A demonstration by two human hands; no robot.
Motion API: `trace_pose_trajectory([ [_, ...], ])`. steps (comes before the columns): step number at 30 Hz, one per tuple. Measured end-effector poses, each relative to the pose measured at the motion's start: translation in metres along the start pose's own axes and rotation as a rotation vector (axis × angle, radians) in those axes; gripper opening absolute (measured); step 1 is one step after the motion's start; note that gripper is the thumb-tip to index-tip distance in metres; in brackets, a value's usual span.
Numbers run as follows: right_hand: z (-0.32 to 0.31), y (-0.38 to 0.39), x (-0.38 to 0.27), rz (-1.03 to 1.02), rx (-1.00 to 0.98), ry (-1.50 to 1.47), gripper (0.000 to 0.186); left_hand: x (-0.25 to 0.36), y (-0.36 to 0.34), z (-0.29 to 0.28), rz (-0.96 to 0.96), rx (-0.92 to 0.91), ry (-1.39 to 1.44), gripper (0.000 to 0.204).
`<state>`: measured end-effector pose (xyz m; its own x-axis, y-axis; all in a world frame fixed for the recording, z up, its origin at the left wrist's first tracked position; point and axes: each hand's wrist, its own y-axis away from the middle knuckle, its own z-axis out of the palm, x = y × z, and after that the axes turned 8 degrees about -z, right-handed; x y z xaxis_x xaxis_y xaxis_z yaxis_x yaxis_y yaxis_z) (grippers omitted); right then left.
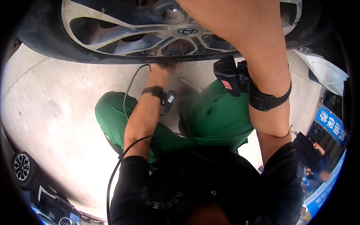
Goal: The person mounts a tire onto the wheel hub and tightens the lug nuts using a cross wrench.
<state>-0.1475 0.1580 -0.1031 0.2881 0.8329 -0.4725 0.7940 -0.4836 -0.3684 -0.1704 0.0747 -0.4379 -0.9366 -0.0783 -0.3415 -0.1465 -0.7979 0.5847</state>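
A car wheel fills the top of the view, a black tyre (112, 56) around a silver spoked alloy rim (123, 22) with a round hub cap (186, 31). My left hand (159, 73) reaches down to the bottom of the tyre where it meets the floor; its fingers are blurred and partly hidden, so I cannot tell what they hold. A black strap with a small device (168, 100) sits on that wrist. My right forearm (255, 48) rises across the rim and carries a black strapped device (228, 75); the right hand is past the top edge. I crouch on green-trousered knees (213, 116).
A thin black cable (129, 90) loops from my left wrist down past my shoulder. Pale concrete floor (56, 112) spreads to the left. Another car's wheel (21, 167) shows at lower left, a white car body (326, 71) at right, and a person (318, 161) near a blue sign (332, 125).
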Motion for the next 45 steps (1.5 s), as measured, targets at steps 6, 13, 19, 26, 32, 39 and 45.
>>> trace_pose_trajectory([
  [6,-0.002,0.008,-0.006,-0.055,-0.009,0.003,0.036,0.034,-0.056,-0.039,-0.03,0.035,0.034,0.055],
  [13,0.018,0.019,0.01,-0.035,0.04,0.025,0.033,0.041,-0.086,-0.103,0.094,0.218,0.036,0.047],
  [19,0.013,0.028,0.036,-0.057,0.073,-0.011,0.029,0.009,-0.047,-0.04,0.063,0.289,0.181,0.039],
  [26,-0.015,0.07,0.063,0.065,0.013,-0.008,0.039,-0.004,-0.026,-0.007,0.067,0.276,-0.792,0.033],
  [32,-0.084,0.126,0.082,0.375,0.273,-0.231,0.032,-0.018,-0.04,-0.046,0.028,0.536,-0.868,0.019],
  [39,-0.155,0.206,0.106,0.558,0.193,-0.251,0.035,-0.075,-0.074,-0.054,-0.107,0.487,-0.972,0.02],
  [45,-0.116,0.345,0.187,0.987,0.091,-0.002,0.029,-0.125,-0.065,-0.044,-0.254,0.379,-1.091,0.029],
])
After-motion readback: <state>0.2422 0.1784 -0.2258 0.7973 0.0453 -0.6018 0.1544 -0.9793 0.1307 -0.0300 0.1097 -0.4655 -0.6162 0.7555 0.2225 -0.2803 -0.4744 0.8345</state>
